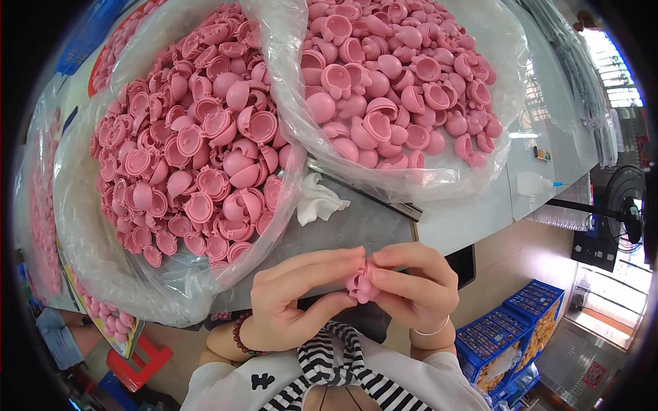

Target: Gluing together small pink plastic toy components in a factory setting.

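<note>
we see a grey table (pixel 466 222) before us, the left bag (pixel 164 296) of pink shells (pixel 212 181) at ten o'clock and the right bag (pixel 425 186), heaped with them too, at one. blue crates (pixel 483 335) stand at four. our left hand (pixel 291 291) and right hand (pixel 421 281) meet at six. a crumpled tissue (pixel 319 200) lies mid-dial, just beside the left bag. one pink piece (pixel 363 288), at six, is pinched between both our hands.
</note>
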A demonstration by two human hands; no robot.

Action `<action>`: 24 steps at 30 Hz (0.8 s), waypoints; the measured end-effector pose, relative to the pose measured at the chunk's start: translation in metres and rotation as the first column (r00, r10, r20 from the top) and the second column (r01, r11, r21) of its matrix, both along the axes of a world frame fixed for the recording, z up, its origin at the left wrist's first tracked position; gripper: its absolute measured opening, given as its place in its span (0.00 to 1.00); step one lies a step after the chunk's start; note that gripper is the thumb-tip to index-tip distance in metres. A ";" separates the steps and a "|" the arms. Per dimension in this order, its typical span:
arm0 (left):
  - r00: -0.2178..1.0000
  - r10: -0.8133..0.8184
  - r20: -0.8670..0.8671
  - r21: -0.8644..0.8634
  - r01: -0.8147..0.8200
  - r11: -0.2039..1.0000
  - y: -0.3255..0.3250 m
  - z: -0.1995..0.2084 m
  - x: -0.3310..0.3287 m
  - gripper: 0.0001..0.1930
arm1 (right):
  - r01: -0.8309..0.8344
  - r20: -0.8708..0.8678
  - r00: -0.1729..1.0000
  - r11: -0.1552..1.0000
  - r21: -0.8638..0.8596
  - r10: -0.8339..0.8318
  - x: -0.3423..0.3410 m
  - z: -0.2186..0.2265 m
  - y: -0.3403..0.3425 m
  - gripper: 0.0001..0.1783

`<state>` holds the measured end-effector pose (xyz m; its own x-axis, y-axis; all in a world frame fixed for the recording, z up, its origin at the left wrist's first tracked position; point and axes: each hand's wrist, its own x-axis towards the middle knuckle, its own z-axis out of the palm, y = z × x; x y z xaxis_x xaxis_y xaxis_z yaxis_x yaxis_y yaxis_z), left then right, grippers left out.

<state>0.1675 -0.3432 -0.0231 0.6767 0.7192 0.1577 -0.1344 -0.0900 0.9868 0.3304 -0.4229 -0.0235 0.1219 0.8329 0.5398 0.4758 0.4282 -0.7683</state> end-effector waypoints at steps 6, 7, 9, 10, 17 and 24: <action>1.000 -0.008 -0.005 0.028 0.008 1.000 -0.002 -0.004 -0.002 0.18 | 0.008 -0.038 0.999 1.000 -0.017 -0.009 -0.001 -0.005 -0.003 0.20; 1.000 -0.022 0.000 -0.016 0.022 1.000 -0.002 -0.004 -0.002 0.18 | 0.015 -0.037 0.999 1.000 -0.011 -0.016 -0.001 -0.006 -0.004 0.20; 0.999 -0.036 0.005 -0.060 0.036 0.998 -0.003 -0.003 -0.001 0.18 | 0.022 -0.036 0.999 1.000 -0.006 -0.022 -0.001 -0.008 -0.005 0.20; 1.000 -0.029 -0.003 -0.012 0.029 1.000 -0.003 -0.003 0.000 0.18 | 0.038 -0.016 0.999 0.999 -0.012 -0.039 -0.002 -0.008 -0.006 0.20; 0.995 -0.058 0.080 -0.020 0.059 0.998 -0.003 -0.008 0.009 0.23 | 0.192 0.177 0.959 0.967 0.167 -0.220 -0.010 -0.014 -0.011 0.22; 0.988 -0.099 0.115 -0.114 0.112 0.987 -0.003 -0.017 0.005 0.23 | 0.211 0.217 0.942 0.954 0.212 -0.256 -0.017 -0.018 -0.023 0.14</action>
